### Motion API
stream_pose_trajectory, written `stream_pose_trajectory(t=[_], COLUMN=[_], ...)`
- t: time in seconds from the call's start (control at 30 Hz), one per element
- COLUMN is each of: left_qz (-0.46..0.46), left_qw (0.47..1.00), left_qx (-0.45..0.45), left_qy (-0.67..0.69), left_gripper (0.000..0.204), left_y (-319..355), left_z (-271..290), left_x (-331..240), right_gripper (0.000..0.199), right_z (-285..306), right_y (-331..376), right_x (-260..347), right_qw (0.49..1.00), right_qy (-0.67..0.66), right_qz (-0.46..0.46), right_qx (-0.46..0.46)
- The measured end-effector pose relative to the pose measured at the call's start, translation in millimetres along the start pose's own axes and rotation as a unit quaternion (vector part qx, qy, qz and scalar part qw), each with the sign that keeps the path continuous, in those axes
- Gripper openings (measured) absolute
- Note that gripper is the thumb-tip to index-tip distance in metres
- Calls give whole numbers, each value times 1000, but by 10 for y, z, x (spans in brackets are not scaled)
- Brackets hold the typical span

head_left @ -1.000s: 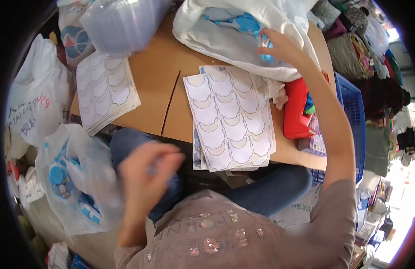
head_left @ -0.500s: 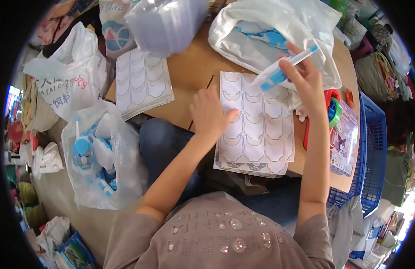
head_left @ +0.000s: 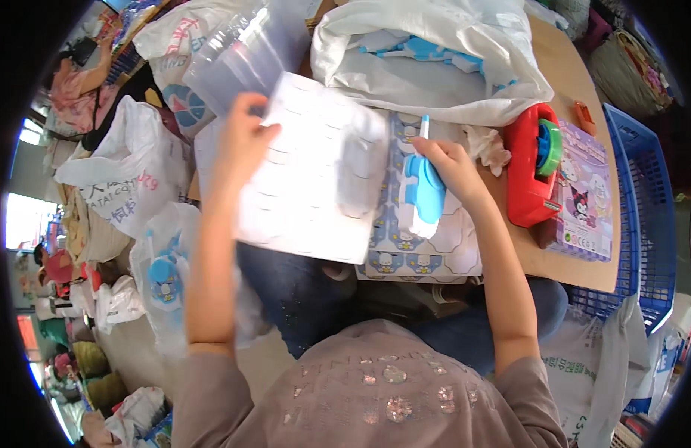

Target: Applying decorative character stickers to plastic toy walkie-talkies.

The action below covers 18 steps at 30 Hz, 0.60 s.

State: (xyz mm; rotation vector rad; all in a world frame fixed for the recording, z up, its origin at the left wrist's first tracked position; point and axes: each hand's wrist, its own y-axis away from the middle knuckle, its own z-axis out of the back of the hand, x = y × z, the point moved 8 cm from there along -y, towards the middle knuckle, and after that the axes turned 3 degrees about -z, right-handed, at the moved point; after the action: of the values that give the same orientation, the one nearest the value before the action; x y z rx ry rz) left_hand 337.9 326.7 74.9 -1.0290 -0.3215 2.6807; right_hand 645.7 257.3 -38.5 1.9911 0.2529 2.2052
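Note:
My left hand point(head_left: 247, 145), a little blurred, grips the left edge of a white die-cut sticker sheet point(head_left: 312, 179). The sheet is lifted and tilted, its faint rounded outlines facing up. In my right hand point(head_left: 451, 168) is a blue-and-white plastic toy point(head_left: 422, 198) with a thin pointed tip, held by its upper part. Under the toy lies a stack of printed sticker sheets point(head_left: 416, 265) with small cartoon figures on blue and pale grounds. Beyond it, a white bag point(head_left: 435, 101) gapes wide, with several similar blue-and-white toys point(head_left: 428, 51) inside.
A red tape dispenser point(head_left: 523, 168) stands right of the sheets, beside a purple printed box point(head_left: 584, 194). A blue basket point(head_left: 652, 216) is past the table's right edge. At left, a clear bag point(head_left: 162, 299) holds more toys; clear plastic sleeves point(head_left: 245, 63) are at the back.
My left hand has picked up the top white sheet and carried it left, baring printed sheets beneath. My right hand has brought the toy down and nearer, over those sheets.

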Motion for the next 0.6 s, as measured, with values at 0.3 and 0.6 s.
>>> stream_pose_trajectory(t=[0.3,0.6], left_qz=[118,168], left_qw=[985,982], left_qx=[-5,-39], left_qy=[-126,-77], left_gripper=[42,40], left_y=[-137,92], left_z=[2445,1406], left_x=[1826,3101], right_gripper=[52,50], right_z=[-234,-186], right_y=[23,93], right_x=[-93,-108], right_qw=[994,975], right_qy=[99,217], right_qz=[6,55], right_qx=[37,-15])
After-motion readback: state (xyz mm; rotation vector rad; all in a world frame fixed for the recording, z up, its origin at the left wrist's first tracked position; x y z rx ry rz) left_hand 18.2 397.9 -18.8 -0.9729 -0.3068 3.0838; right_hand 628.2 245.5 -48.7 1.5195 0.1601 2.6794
